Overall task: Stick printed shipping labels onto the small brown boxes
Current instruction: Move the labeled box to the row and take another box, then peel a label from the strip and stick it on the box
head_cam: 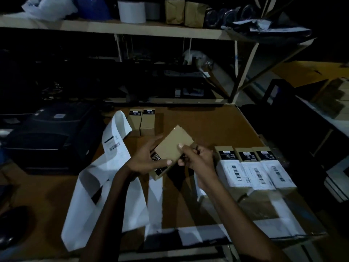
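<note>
— Brown tabletop (207,125), dim room. Box position?
— Plain box (172,148) held tilted above the table, left hand (145,159) gripping its near side, right hand (196,157) pinching its right edge.
— Others?
— Three labelled boxes (255,169) right; label strip (113,148) left.

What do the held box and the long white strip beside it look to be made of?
Held box: seemingly matte brown cardboard, with flat folded panels, crisp edges and a black printed end. Both hands' fingers hold it. White strip: probably thin label paper or backing, since it curls and drapes; barcode print is visible, its finish unclear in dim light.
</note>
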The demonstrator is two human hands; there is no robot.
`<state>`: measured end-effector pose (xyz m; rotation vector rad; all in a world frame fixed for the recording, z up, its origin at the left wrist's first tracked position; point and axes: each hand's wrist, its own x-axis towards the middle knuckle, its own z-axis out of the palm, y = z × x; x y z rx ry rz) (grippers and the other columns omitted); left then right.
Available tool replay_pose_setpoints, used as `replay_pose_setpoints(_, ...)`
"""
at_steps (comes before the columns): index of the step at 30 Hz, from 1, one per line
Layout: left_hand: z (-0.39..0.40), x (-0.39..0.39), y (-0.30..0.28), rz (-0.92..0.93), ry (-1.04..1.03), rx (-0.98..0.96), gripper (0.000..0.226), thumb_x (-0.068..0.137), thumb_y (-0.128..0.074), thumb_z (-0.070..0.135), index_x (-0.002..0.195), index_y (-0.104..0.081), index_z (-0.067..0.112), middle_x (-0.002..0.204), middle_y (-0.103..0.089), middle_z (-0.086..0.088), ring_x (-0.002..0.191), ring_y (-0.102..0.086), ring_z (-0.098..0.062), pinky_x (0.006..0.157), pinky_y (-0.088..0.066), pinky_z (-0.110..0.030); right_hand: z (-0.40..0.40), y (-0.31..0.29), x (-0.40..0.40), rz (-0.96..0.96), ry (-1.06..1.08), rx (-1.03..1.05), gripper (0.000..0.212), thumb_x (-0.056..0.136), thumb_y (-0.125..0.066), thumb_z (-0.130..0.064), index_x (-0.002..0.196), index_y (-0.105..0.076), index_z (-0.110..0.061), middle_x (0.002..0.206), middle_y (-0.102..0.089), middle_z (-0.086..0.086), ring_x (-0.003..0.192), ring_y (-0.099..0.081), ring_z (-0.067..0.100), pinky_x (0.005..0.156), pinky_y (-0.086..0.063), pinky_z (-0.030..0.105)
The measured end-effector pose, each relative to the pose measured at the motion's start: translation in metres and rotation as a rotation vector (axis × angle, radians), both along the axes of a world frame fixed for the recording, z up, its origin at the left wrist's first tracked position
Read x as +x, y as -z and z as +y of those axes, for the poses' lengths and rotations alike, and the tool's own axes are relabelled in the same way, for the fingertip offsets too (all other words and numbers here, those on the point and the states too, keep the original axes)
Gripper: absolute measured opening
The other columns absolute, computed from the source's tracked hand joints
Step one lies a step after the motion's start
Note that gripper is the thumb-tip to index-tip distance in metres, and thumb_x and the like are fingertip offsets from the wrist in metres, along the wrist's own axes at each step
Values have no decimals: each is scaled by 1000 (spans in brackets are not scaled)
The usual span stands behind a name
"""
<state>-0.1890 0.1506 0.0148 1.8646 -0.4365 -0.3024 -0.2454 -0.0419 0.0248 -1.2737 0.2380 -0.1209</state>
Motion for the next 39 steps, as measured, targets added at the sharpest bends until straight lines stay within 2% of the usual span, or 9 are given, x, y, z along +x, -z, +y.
replay_pose_setpoints(4, 18, -5, 26, 20, -9, 154, 97, 53, -100, 35, 136, -50, 28, 131, -62, 8, 121, -59, -10, 99, -53, -38, 12, 30, -16, 170, 126, 267, 23, 82, -81, -16, 95, -69, -1, 74, -71, 6, 63, -68, 15, 62, -61, 27)
replay_pose_setpoints(11, 22, -6, 33, 36, 18, 439, 88, 52, -96, 4, 127, -54, 23, 113, -58, 3, 105, -59, -16, 86, -58, -34, 39, 55, -31, 375, 227, 480, 33, 78, -84, -11, 106, -69, 1, 95, -73, 14, 77, -74, 20, 66, -63, 28)
replay_pose_setpoints(17, 32, 6, 36, -61, 110, 595, 73, 50, -87, 17, 118, -63, 28, 105, -69, 6, 97, -66, -13, 80, -60, -35, 51, 60, -17, 451, 243, 571, 29, 84, -78, -4, 109, -66, 6, 81, -69, 13, 76, -71, 24, 63, -63, 30)
replay_pose_setpoints(22, 34, 15, 37, -131, 175, 603, 51, 59, -88, 13, 106, -67, 17, 95, -71, 2, 85, -68, -10, 74, -60, -32, 52, 45, -8, 286, 275, 400, 22, 96, -58, 1, 117, -58, 0, 84, -66, 15, 68, -66, 20, 59, -59, 27)
replay_pose_setpoints(24, 36, 18, 39, -141, 186, 599, 52, 60, -88, 14, 107, -67, 17, 96, -71, 2, 87, -69, -11, 73, -59, -29, 55, 35, -6, 195, 301, 384, 34, 96, -56, 1, 127, -52, -13, 80, -67, 12, 63, -64, 18, 58, -57, 29)
replay_pose_setpoints(28, 42, 24, 44, -145, 196, 535, 57, 71, -89, 24, 122, -63, 21, 108, -67, 12, 95, -62, -3, 75, -50, -9, 74, 22, -6, 151, 247, 238, 39, 96, -59, -1, 126, -57, -26, 80, -71, 6, 65, -64, 16, 62, -53, 31)
replay_pose_setpoints(33, 64, 27, 44, -230, -54, 403, 34, 93, -67, 12, 126, -65, 17, 122, -67, 3, 111, -60, -15, 95, -46, -26, 115, 20, 11, 215, 43, -209, 26, 99, -60, -11, 121, -65, -22, 99, -73, 6, 81, -72, 16, 72, -63, 33)
replay_pose_setpoints(36, 92, 32, 53, -194, -269, 360, 32, 96, -61, 7, 126, -63, 14, 124, -63, -2, 116, -56, -20, 95, -36, -25, 139, 25, 38, 292, -115, -372, 16, 97, -65, -14, 113, -65, -17, 92, -68, -1, 82, -73, 27, 76, -63, 42)
replay_pose_setpoints(39, 116, 38, 74, -183, -440, 282, 34, 93, -66, 6, 126, -63, 9, 134, -61, -14, 126, -55, -32, 100, -43, -33, 159, 34, 67, 400, -281, -578, 16, 95, -68, -20, 108, -60, -18, 83, -65, -6, 77, -75, 31, 70, -63, 41)
